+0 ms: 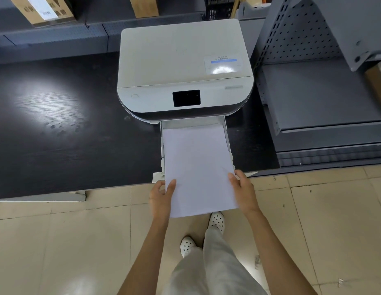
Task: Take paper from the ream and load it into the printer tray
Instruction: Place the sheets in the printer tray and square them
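A white printer point(185, 69) sits on a dark table point(68, 124), its tray point(227, 133) pulled out toward 6 o'clock. A stack of white paper point(198, 167) lies in the tray, its far edge near the printer's mouth at 12 o'clock and its near end jutting past the table edge over the tiled floor point(79, 241). The left hand point(162, 196) grips the stack's edge at 8 o'clock, thumb on top and fingers underneath. The right hand point(242, 192) grips the opposite edge at 4 o'clock in the same way. Grey shelving point(313, 92) stands at 3 o'clock of the printer; cardboard boxes point(43, 9) sit at 11 o'clock.
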The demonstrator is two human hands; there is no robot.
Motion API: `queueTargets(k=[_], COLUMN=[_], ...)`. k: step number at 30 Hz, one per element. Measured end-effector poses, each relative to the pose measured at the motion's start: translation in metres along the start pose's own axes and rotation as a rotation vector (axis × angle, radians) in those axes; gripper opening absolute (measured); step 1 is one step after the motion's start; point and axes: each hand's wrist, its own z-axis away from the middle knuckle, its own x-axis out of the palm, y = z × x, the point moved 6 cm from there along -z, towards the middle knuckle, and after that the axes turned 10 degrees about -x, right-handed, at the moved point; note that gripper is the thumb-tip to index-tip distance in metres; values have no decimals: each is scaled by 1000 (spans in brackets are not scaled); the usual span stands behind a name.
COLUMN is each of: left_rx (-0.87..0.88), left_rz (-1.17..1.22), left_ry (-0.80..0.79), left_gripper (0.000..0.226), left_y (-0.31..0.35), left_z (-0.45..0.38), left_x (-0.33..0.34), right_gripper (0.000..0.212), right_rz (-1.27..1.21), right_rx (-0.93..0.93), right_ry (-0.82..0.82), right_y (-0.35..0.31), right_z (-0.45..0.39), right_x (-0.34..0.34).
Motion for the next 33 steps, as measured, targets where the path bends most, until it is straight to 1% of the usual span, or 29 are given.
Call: queueTargets(k=[4,7,9,11,14,18,22,29,33], left_rx=[34,44,47,43,29,22,35,86,127], left_rz=[-21,-4,-1,5,5,-3,-28,-67,-118], left_ry=[94,126,131,134,136,138,135,153,197], left_gripper=[22,19,19,20,17,19,19,23,25], left_y=[13,18,19,20,17,14,23,40,52], left_z=[-3,-4,-5,-6,-4,-3,-9,-22,-31], left_x=[-2,-3,-3,-1,-1,-4,-5,-6,-5], right_gripper=[18,29,32,31,23,23,17,26,24], right_rz=[15,23,31,30,28,9,-21,10,41], right_rx=[-16,-11,-11,-1,16,20,25,7,4], right_ry=[23,3,-10,-11,-11,1,12,34,59], right_y=[-8,-10,-12,-11,-7,-4,-7,-17,-23], right_z=[-12,-20,-23,-23,-18,-11,-14,-25,-36], right_x=[-1,-2,-2,-3,-1,1,5,9,10])
